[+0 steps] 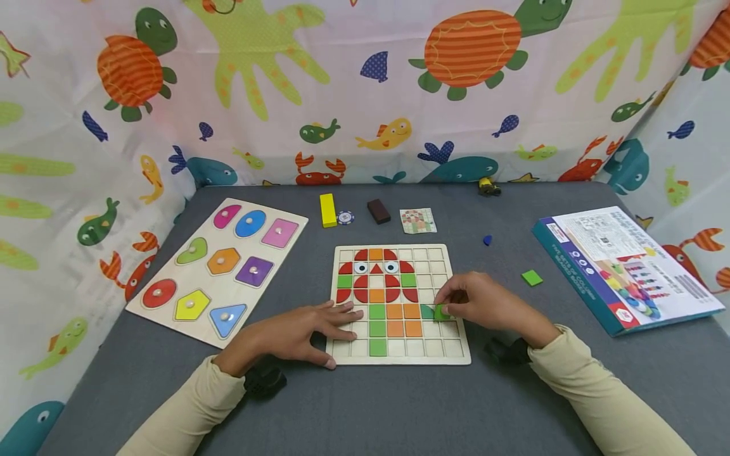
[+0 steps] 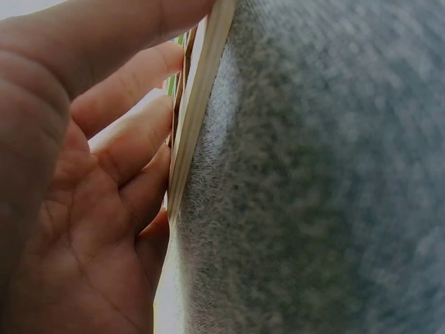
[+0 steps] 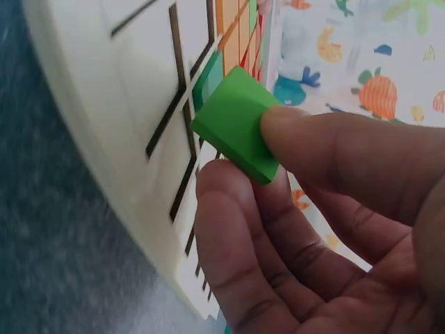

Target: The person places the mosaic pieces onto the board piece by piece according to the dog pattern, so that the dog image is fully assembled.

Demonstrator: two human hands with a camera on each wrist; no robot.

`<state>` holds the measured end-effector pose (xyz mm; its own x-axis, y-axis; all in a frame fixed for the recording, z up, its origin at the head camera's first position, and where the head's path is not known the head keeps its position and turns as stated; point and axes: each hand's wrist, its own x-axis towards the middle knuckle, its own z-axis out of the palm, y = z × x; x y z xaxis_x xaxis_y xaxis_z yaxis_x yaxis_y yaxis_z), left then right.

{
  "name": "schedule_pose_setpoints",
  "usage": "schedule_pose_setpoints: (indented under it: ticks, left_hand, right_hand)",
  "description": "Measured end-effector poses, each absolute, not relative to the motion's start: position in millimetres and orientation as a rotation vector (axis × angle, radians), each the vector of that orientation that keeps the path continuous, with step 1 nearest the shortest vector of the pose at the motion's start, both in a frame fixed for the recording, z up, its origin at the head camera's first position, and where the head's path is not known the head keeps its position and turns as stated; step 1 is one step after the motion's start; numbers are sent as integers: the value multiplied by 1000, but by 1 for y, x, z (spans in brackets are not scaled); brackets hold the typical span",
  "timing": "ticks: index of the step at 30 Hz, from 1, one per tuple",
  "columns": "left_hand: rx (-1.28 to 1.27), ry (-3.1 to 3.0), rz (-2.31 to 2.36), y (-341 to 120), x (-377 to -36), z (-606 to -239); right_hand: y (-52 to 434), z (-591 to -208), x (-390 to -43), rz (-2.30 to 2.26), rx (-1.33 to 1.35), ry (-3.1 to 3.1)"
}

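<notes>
A wooden grid board (image 1: 439,348) lies on the table, with red, orange, green and eye-marked pieces forming a figure in its cells. My right hand (image 1: 485,301) pinches a bright green square tile (image 3: 233,125) between thumb and fingers, over the board's right side. Beside that tile, a darker green piece (image 1: 426,311) sits in a cell. My left hand (image 1: 302,326) rests at the board's left edge, fingers spread over the rim and thumb by the lower left corner. In the left wrist view, its fingers (image 2: 132,139) lie along the board's edge.
A knob shape puzzle (image 1: 199,263) lies left; a boxed game (image 1: 627,266), right. Behind the board are a yellow block (image 1: 327,210), a poker chip (image 1: 345,218), a dark brown block (image 1: 379,211) and a picture card (image 1: 418,221). A loose green tile (image 1: 532,277) lies right of my hand.
</notes>
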<state>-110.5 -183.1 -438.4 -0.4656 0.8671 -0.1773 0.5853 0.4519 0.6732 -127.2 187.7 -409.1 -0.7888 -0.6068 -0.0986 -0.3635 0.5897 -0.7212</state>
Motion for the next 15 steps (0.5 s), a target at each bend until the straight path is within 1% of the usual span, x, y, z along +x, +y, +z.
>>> schedule_pose_setpoints:
  ticks: [9,15]
  left_hand:
    - [1216,2193,751,-184,-111,-440]
    - [1195,2198,743,-183,-111,-439]
  right_hand:
    - [175,-412,-118,-1017,-880,2413]
    - [170,-417,-113,-961,-935,2467]
